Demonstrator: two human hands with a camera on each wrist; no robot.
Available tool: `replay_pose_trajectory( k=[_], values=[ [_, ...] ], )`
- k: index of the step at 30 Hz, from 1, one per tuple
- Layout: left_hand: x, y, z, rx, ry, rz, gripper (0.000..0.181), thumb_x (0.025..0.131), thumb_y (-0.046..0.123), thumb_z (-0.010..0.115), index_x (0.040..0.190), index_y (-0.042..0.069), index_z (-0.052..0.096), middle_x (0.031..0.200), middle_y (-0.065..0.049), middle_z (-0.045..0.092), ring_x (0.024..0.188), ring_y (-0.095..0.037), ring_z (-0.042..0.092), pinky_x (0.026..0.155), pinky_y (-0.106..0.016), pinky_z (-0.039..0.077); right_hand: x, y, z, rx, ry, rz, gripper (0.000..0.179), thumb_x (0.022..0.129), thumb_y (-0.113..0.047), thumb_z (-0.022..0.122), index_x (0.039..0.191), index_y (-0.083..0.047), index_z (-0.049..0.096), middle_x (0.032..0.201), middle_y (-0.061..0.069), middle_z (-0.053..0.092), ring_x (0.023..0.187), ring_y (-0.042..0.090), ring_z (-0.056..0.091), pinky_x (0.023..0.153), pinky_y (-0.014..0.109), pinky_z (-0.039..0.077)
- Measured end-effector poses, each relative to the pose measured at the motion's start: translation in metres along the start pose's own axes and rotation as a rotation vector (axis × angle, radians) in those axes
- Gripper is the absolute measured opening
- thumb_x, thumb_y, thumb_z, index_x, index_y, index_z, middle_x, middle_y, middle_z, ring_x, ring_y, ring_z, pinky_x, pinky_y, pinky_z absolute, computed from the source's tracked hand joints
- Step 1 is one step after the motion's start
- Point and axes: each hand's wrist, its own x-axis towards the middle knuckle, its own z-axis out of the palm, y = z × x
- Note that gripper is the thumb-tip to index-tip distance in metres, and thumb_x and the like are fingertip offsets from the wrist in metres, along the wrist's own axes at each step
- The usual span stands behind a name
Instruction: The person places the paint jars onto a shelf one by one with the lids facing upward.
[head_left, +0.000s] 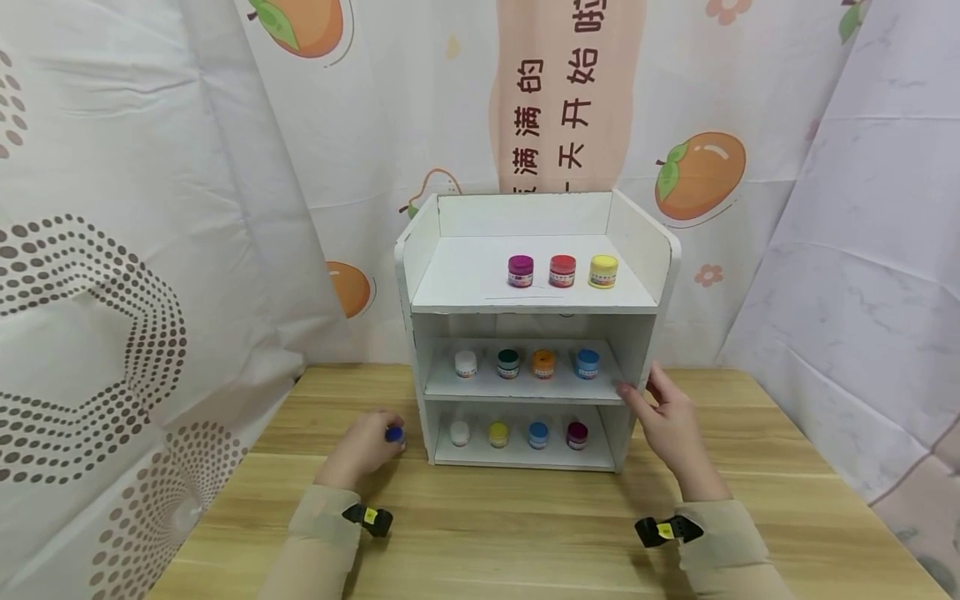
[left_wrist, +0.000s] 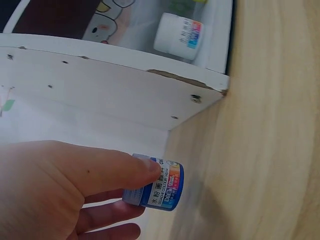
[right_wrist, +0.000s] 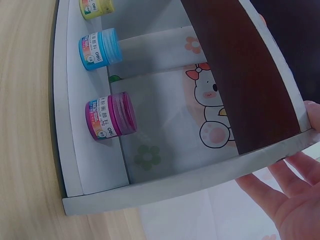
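A small blue paint jar [left_wrist: 166, 189] is pinched between the thumb and fingers of my left hand [head_left: 365, 447], close over the table beside the shelf's lower left corner. The white three-level shelf [head_left: 457, 271] stands upright in the middle of the head view. My right hand [head_left: 669, 419] grips its right side panel [right_wrist: 205, 181] near the middle board, thumb at the front edge and fingers along the outer side. On the bottom level sit a white jar [head_left: 460, 433], a yellow jar [head_left: 498, 434], a light blue jar [head_left: 537, 435] and a dark magenta jar [head_left: 577, 435].
Purple [head_left: 521, 272], red [head_left: 562, 271] and yellow [head_left: 603, 272] jars stand on the top. White [head_left: 466, 364], dark green [head_left: 508, 364], orange [head_left: 543, 364] and blue [head_left: 587, 364] jars line the middle level. Behind the wooden table [head_left: 525, 533] hangs a printed curtain [head_left: 420, 100].
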Motion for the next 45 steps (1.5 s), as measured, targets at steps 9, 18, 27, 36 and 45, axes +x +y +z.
replay_pose_trajectory(
  k=[9,18,27,36,45],
  values=[
    [-0.005,0.011,-0.019,-0.001,0.042,0.042,0.034,0.087,0.009,0.079,0.119,0.000,0.071,0.122,-0.018,0.064,0.107,-0.032,0.066,0.090,-0.047,0.057,0.000,0.000,0.000,0.005,0.004,-0.001,0.062,0.101,-0.019,0.067,0.157,-0.027,0.042,0.153,0.011,0.048,0.135,0.038,0.049,0.086,0.018,0.050],
    [-0.010,0.033,-0.038,0.031,0.137,0.177,0.027,0.086,0.009,0.081,0.111,0.003,0.073,0.112,-0.011,0.067,0.101,-0.026,0.068,0.085,-0.041,0.059,0.000,-0.001,0.000,0.010,0.006,-0.002,0.062,0.101,-0.019,0.067,0.157,-0.026,0.043,0.152,0.011,0.048,0.134,0.038,0.049,0.086,0.016,0.050],
    [-0.023,0.055,-0.054,0.042,0.165,0.244,0.027,0.086,0.009,0.081,0.111,0.005,0.072,0.113,-0.007,0.066,0.102,-0.024,0.066,0.087,-0.040,0.058,0.000,-0.002,-0.001,0.007,0.003,-0.002,0.063,0.100,-0.019,0.068,0.157,-0.025,0.042,0.152,0.012,0.048,0.134,0.039,0.049,0.086,0.018,0.050],
    [-0.030,0.071,-0.062,0.063,0.215,0.336,0.025,0.085,0.008,0.081,0.109,0.007,0.073,0.108,-0.002,0.066,0.096,-0.017,0.065,0.083,-0.036,0.057,-0.001,-0.002,-0.001,0.013,0.004,0.003,0.062,0.100,-0.019,0.067,0.157,-0.025,0.042,0.152,0.013,0.048,0.134,0.039,0.049,0.085,0.016,0.049],
    [-0.035,0.099,-0.066,0.021,0.274,0.449,0.027,0.083,0.007,0.082,0.109,0.007,0.073,0.106,0.001,0.065,0.092,-0.013,0.063,0.079,-0.032,0.058,0.000,0.001,0.001,0.004,0.026,-0.004,0.061,0.100,-0.018,0.068,0.156,-0.022,0.044,0.150,0.015,0.050,0.133,0.040,0.050,0.084,0.013,0.049]
  ],
)
